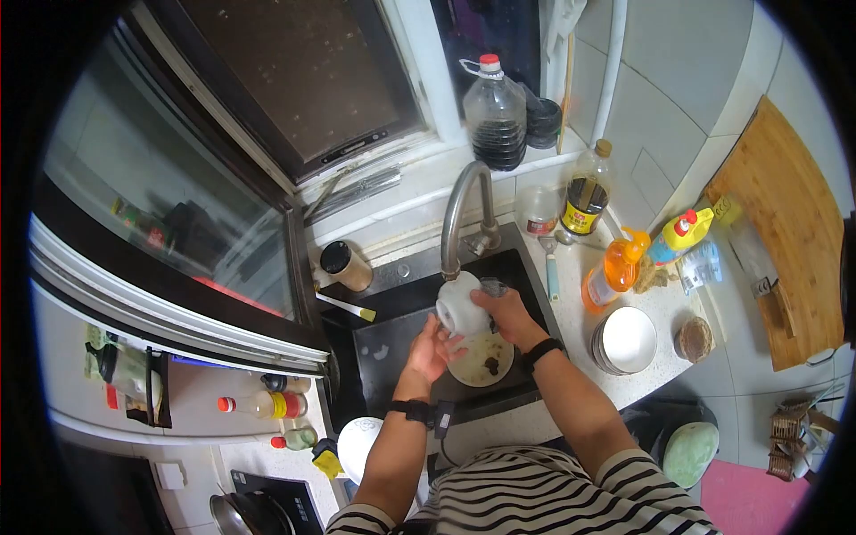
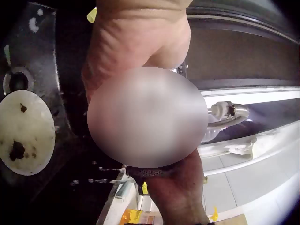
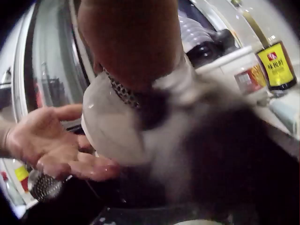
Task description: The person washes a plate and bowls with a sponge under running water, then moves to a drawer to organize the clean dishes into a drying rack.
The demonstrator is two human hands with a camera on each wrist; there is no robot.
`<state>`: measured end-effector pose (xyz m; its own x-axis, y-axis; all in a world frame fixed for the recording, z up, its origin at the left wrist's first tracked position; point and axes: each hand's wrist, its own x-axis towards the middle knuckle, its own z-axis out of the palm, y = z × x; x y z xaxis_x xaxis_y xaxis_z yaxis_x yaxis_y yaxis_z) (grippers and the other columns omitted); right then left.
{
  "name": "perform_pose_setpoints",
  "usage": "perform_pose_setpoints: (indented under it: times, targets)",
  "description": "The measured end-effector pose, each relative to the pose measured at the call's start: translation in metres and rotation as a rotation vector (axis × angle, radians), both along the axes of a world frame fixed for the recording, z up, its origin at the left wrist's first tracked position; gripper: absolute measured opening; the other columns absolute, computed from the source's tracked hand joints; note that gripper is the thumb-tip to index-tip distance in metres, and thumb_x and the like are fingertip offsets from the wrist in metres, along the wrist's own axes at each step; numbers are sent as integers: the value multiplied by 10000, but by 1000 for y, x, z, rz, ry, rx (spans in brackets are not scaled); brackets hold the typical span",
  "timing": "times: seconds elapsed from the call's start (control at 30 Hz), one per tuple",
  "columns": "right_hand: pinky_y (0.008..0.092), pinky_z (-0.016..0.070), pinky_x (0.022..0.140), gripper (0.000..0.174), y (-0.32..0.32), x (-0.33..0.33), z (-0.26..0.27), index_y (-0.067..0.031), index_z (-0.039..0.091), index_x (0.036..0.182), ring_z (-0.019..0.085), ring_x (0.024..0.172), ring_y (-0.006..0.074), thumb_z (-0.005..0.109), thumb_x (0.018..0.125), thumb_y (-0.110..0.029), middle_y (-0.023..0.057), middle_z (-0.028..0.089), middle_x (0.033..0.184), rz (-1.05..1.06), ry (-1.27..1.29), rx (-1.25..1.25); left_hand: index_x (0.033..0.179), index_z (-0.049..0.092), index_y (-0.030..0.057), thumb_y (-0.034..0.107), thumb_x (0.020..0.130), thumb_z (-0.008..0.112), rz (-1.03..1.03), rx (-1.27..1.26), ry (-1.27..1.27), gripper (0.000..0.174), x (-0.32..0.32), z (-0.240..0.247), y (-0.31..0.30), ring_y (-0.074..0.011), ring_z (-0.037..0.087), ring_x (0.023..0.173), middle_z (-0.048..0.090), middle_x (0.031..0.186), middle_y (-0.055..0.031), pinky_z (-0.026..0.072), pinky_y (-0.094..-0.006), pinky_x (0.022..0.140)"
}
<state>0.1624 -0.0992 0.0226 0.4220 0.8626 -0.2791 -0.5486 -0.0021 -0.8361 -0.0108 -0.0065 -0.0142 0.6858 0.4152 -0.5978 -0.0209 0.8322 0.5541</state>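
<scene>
Under the faucet point(image 1: 464, 205), a white bowl point(image 1: 460, 308) is held tilted over the black sink. My right hand point(image 1: 510, 318) grips the bowl by its side, with a grey mesh scrubber point(image 3: 123, 91) between that hand and the bowl. Palm up, my left hand point(image 1: 430, 352) has its fingers extended at the bowl's lower left side; the right wrist view shows this palm point(image 3: 51, 138) spread. Most of the bowl is blurred out in the left wrist view. Below lies a pale plate point(image 1: 465, 372) with dark food scraps in the sink point(image 1: 379, 383).
Right of the sink stand stacked white bowls point(image 1: 629, 339), an orange pump bottle point(image 1: 611, 275), a yellow-capped detergent bottle point(image 1: 673, 239) and a soy sauce bottle point(image 1: 584, 196). A cutting board point(image 1: 776, 205) leans on the wall. An open window sash point(image 1: 205, 196) juts in from the left.
</scene>
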Motion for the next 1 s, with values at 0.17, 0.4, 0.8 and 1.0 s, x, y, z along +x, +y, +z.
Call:
perform_pose_setpoints:
  times: [0.17, 0.4, 0.8, 1.0]
  targets:
    - [327, 503, 683, 313, -5, -13, 25, -68, 632, 1046, 646, 799, 198, 678, 784, -233, 102, 659, 895, 310, -1023, -205, 1297, 435, 141, 611, 838, 517, -100, -112, -92, 662, 6, 43, -6, -303, 505, 1119, 533, 1216, -90, 422, -538, 897]
    - [405, 483, 764, 360, -27, -36, 4, -102, 621, 1043, 625, 883, 300, 683, 750, -304, 117, 638, 946, 512, -1451, -7, 1259, 455, 95, 397, 825, 551, 122, -12, -45, 537, 0, 11, -24, -300, 540, 1102, 546, 1199, -111, 472, -494, 861]
    - [437, 380, 981, 400, -13, -22, 2, -60, 509, 1204, 441, 1180, 386, 553, 863, -265, 172, 452, 1292, 416, -1832, 23, 1276, 453, 206, 596, 834, 530, 52, -43, -76, 593, -1, 14, -25, -252, 509, 1146, 537, 1227, -31, 429, -511, 906]
    - [440, 404, 936, 396, -11, -51, -44, -85, 496, 1200, 475, 1128, 419, 490, 872, -306, 184, 488, 1233, 338, -1583, -126, 1287, 424, 242, 478, 875, 574, 109, 94, 5, 498, 0, 10, -31, -226, 480, 1152, 505, 1247, 1, 443, -497, 858]
